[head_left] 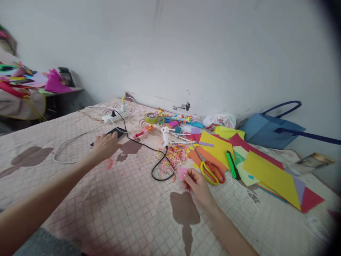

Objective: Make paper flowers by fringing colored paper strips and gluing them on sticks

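Note:
My left hand (106, 146) reaches over a dark smartphone (119, 133) that lies on the tablecloth. Its fingers are bent and apart, touching the phone or just above it; the hand hides much of the screen. Between thumb and fingers of my right hand (198, 185) is a small pink paper piece (182, 173), held a little above the cloth. Beside that hand lie scissors (205, 167) with yellow and red handles. A white glue gun (165, 137) with a looped black cord stands behind, amid a heap of colourful paper scraps (177, 154).
Coloured paper sheets (273, 176) and a green box cutter (233, 165) lie to the right, near white string (243, 193). A blue bag (271, 129) leans by the wall. Cables run from the white power strip (106, 118). A tape roll (151, 118) sits at the back.

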Demonstrator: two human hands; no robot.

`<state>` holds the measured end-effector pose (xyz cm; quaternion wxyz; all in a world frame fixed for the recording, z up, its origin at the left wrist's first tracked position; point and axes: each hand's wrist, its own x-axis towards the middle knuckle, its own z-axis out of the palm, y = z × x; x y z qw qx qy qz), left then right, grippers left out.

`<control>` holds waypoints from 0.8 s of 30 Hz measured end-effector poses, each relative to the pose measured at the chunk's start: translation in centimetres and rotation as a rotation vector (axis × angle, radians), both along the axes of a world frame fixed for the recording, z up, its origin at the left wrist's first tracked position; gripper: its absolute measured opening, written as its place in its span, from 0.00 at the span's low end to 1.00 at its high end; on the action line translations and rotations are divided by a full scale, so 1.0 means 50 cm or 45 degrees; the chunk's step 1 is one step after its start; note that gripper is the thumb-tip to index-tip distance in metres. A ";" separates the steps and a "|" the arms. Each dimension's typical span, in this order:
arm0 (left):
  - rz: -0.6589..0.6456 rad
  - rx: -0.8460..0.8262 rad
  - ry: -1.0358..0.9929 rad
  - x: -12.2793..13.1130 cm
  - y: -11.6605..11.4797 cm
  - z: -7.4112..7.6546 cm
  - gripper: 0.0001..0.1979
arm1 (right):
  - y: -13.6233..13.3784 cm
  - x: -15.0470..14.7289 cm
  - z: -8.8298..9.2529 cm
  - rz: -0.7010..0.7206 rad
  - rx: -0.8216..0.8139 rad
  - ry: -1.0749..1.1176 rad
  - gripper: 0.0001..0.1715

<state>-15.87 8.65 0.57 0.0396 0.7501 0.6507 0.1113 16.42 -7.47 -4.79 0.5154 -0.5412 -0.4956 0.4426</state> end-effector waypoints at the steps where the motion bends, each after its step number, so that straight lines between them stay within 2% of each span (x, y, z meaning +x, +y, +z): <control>1: 0.046 0.003 0.035 -0.021 0.008 -0.006 0.25 | 0.000 -0.002 -0.001 0.002 -0.005 0.001 0.19; 5: 0.089 -0.017 0.063 -0.054 0.045 -0.028 0.35 | -0.001 -0.002 -0.008 0.001 -0.015 -0.002 0.19; 11: 0.167 -0.078 0.031 -0.048 0.110 -0.045 0.39 | -0.001 0.006 -0.011 -0.056 -0.044 0.028 0.18; 19: 0.155 0.032 0.019 -0.041 0.107 -0.070 0.35 | 0.000 0.009 -0.009 -0.034 -0.017 -0.026 0.18; 24: 0.144 0.012 -0.020 -0.051 0.104 -0.067 0.39 | 0.000 0.010 -0.011 -0.026 -0.045 -0.032 0.17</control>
